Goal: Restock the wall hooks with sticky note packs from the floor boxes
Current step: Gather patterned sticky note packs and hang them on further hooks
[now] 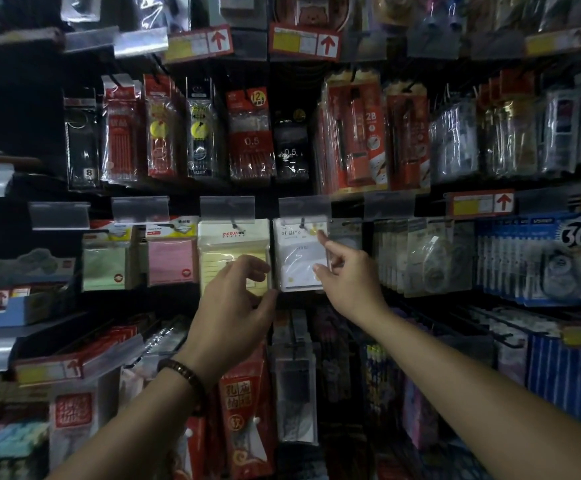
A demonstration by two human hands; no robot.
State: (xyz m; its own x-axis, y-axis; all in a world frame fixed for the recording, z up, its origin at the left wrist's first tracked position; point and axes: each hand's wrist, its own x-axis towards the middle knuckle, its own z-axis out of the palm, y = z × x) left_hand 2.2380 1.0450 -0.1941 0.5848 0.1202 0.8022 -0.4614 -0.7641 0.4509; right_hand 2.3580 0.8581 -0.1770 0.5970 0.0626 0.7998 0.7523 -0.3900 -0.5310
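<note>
A row of sticky note packs hangs on wall hooks at mid height: a green pack (106,261), a pink pack (171,258), a yellow pack (228,247) and a white pack (299,254). My left hand (233,299) is in front of the yellow pack's lower part, fingers curled, thumb near the white pack's bottom left corner. My right hand (347,278) holds the white pack's right edge between its index finger near the top and its thumb lower down. The white pack's hook (302,223) shows through its hang hole.
Pen and pencil packs (251,136) fill the hooks above. Correction tape packs (538,261) hang to the right. Red packets (247,410) and clear packs hang below my hands. Clear price-tag holders (304,206) jut out over each hook.
</note>
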